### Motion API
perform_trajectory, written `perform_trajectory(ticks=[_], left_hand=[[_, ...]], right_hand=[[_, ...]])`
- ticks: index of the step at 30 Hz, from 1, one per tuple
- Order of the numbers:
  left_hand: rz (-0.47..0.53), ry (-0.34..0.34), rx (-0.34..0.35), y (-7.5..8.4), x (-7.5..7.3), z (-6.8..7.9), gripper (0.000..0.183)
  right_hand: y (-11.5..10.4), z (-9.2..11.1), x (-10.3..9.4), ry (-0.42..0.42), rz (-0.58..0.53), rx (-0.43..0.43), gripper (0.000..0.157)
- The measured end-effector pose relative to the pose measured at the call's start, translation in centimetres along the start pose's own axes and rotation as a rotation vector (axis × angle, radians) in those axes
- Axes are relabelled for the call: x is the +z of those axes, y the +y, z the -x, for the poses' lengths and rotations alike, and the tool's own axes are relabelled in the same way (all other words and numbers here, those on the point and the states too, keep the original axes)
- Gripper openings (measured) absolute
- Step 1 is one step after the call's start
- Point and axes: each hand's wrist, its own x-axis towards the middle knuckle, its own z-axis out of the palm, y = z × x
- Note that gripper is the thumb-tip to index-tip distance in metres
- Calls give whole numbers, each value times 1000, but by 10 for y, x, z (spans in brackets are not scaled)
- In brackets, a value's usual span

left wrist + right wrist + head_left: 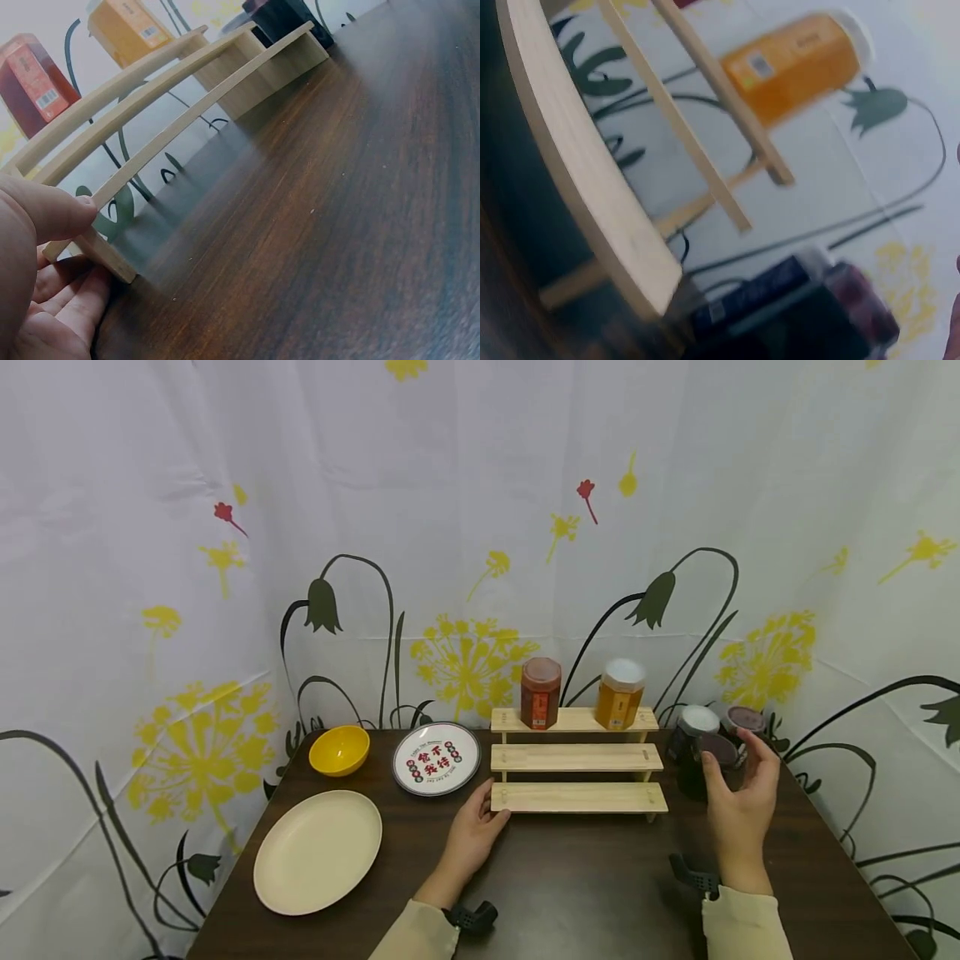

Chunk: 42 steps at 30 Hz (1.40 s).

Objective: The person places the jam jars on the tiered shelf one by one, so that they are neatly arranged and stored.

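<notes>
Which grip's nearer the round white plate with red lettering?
Left. The left grip is in front and slightly right of the plate; the right grip is far right, past the pale tiered wooden shelf.

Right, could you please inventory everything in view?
Wood-grain table: 1, dark brown, underneath
Flower-printed cloth backdrop: 1, white, behind table
Three-tier wooden rack: 1, pale, back centre
Faceted jar: 1, red-brown, top tier left
Faceted white-lidded jar: 1, amber, top tier right
Lidded jars: 3, dark, right of rack
Round printed plate: 1, white, left of rack
Round bowl: 1, yellow, back left
Shallow plate: 1, cream, front left
Wristbands: 2, black, at wrists
Sleeves: 2, cream, forearms
Left hand: 1, bare, gripping rack
Right hand: 1, bare, near dark jars
</notes>
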Motion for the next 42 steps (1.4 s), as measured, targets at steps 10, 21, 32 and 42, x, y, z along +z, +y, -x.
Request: perform_trajectory(ticks=[10,21,32,42], left_hand=[[-6,0,-6,4,-3,-2,70],[8,-2,-8,4,-2,-2,70],[1,0,-18,4,0,2,69],[-11,5,-13,4,-1,2,70]], right_hand=[[71,3,-21,10,-87,243,76],[91,12,-18,-38,-209,566,84],[94,17,-19,-172,35,604,87],[90,18,-17,-155,105,575,87]])
